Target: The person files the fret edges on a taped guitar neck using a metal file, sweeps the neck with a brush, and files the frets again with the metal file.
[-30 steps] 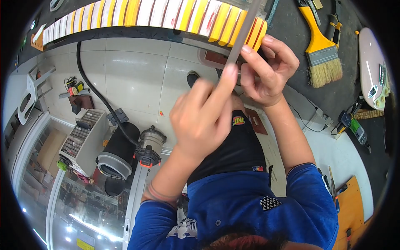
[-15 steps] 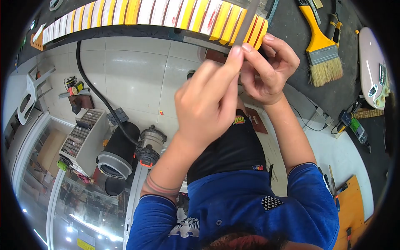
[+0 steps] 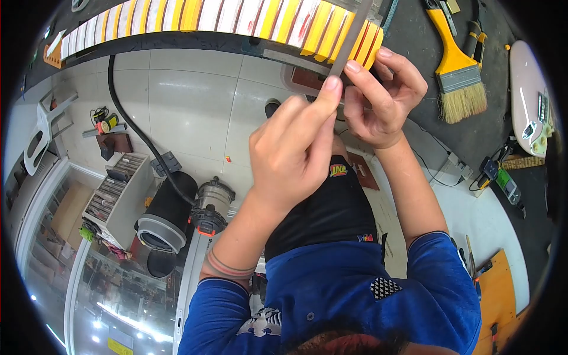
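Note:
A long guitar-like neck (image 3: 248, 19), covered in white and yellow strips with dark lines between them, runs across the top of the view. A narrow grey bar (image 3: 351, 40), like a file, lies over it near its rounded yellow right end. My left hand (image 3: 293, 142) is closed on the bar's lower end, index finger stretched along it. My right hand (image 3: 381, 97) is curled at the neck's right end, with one fingertip beside the bar and another at the neck's corner. Its thumb is below the edge.
On the dark bench (image 3: 414, 89) at the right lie a yellow-handled brush (image 3: 461, 89) and a pale guitar-shaped body (image 3: 526, 94). Below left, on the floor, stand a vacuum (image 3: 213, 204) with a black hose (image 3: 127, 124) and a box rack (image 3: 118, 195). A white chair (image 3: 44, 130) is farther left.
The left hand and bar have shifted back and forth along the bar's length; now the hand is slightly lower than half a second ago. The right hand has stayed at the neck's end.

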Demonstrator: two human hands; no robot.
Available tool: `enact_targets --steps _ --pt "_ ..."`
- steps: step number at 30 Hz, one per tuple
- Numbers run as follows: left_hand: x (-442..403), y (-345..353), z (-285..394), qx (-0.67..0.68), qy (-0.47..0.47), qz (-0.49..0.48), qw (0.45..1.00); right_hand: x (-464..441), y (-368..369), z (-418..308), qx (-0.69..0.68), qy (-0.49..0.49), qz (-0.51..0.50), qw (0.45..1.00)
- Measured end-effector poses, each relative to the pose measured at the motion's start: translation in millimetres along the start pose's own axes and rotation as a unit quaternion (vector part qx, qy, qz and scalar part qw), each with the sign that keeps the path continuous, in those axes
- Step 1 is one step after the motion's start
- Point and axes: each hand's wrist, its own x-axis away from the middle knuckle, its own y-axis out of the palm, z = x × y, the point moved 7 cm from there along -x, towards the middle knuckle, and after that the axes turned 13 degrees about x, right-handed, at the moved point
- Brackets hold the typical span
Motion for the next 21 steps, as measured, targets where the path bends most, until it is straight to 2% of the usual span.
enact_targets --steps 4,7,10,16,21 --pt "86.2 -31.8 7.4 -0.059 -0.025 -0.024 0.998 -0.8 -0.5 -1.7 0.007 -0.035 -0.052 0.998" --pt "123.0 -46.9 15.7 -0.055 -0.023 -0.04 0.997 0.3 -0.4 -1.1 0.012 -0.034 -0.048 0.998" --pt "126.6 -50.4 13.4 -0.079 -0.017 -0.041 0.996 -2.0 -1.3 -1.3 0.01 0.002 -0.027 1.0" --pt "112.7 -45.3 12.0 -0.11 0.0 -0.067 0.992 -0.4 0.0 0.1 -0.004 0.009 -0.019 1.0" --pt "100.1 -37.1 7.7 -0.127 0.01 -0.032 0.991 -0.7 -1.8 -0.1 0.008 0.007 -0.026 1.0"
